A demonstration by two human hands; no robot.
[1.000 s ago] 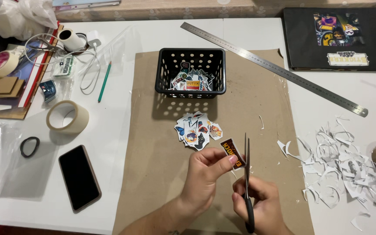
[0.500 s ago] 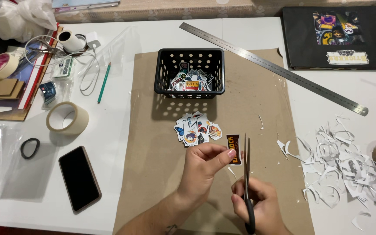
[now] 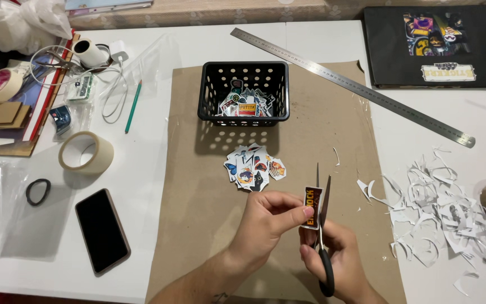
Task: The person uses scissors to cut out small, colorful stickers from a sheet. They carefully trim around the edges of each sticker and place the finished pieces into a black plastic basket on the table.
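Sticker trimmed with scissors over brown paper

A small dark sticker [image 3: 311,207] is pinched upright in the left hand [image 3: 268,217]; black-handled scissors [image 3: 322,225], blades parted around it, are gripped closed-fisted by the right hand [image 3: 333,253].

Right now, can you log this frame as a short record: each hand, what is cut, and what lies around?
left hand: pinches a small dark sticker upright
right hand: holds scissors, blades open around the sticker's edge
surface: brown paper sheet on a white table
ahead: loose sticker pile, black basket with more
right side: white paper scraps, steel ruler
left side: phone, tape roll
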